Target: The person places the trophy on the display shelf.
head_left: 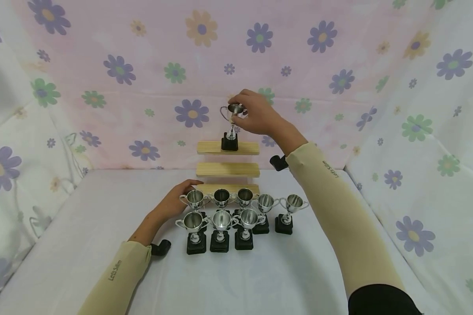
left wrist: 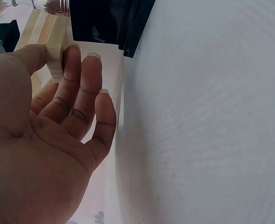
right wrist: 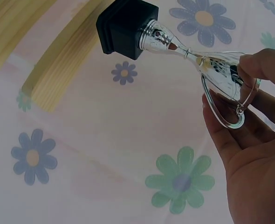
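Observation:
My right hand (head_left: 260,114) pinches a small silver trophy cup (right wrist: 216,70) by its bowl and handle. The trophy's black base (head_left: 230,142) is at the top wooden step (head_left: 248,148); whether it bears weight there I cannot tell. Low on the left, my left hand (head_left: 177,201) grips the end of the lowest wooden step (left wrist: 56,51) between thumb and fingers. Several more silver trophies (head_left: 222,221) with black bases stand in front of the steps, partly hiding the lowest one.
Between top and bottom sits a middle wooden step (head_left: 227,169). One trophy (head_left: 293,203) stands at the right end of the group. White cloth (head_left: 299,280) covers the table, and a flowered curtain (head_left: 142,118) hangs behind and at both sides.

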